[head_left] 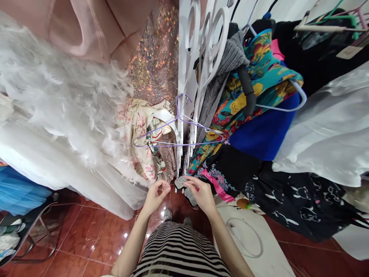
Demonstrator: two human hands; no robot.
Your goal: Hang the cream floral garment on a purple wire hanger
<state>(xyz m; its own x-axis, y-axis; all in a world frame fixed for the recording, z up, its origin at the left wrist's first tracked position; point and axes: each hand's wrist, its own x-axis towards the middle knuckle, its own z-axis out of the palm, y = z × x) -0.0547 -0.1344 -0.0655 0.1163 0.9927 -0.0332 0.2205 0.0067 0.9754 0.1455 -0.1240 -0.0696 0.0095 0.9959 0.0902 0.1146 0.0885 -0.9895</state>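
My left hand (158, 195) is raised in front of me, its thumb and fingertips drawn together in a pinch. Whatever may be between them is too small to make out. Close by on the right, my right hand (201, 193) is also pinched, its fingertips overlapping a piece of grey fabric (180, 182); I cannot tell whether they grip it or only pass in front. Beyond both hands, a purple wire hanger (178, 145) hangs bare by its hook. Behind its left side is a cream floral garment (140, 127), and a teal floral garment (230, 104) hangs to its right.
White hangers (215, 50) and a grey knit garment (235, 50) crowd the centre. White feathered dresses (72, 84) fill the left side. Right, a white lid-like surface (250, 246) carries a wire loop. A metal-framed chair (46, 231) stands left on red tiles (100, 231).
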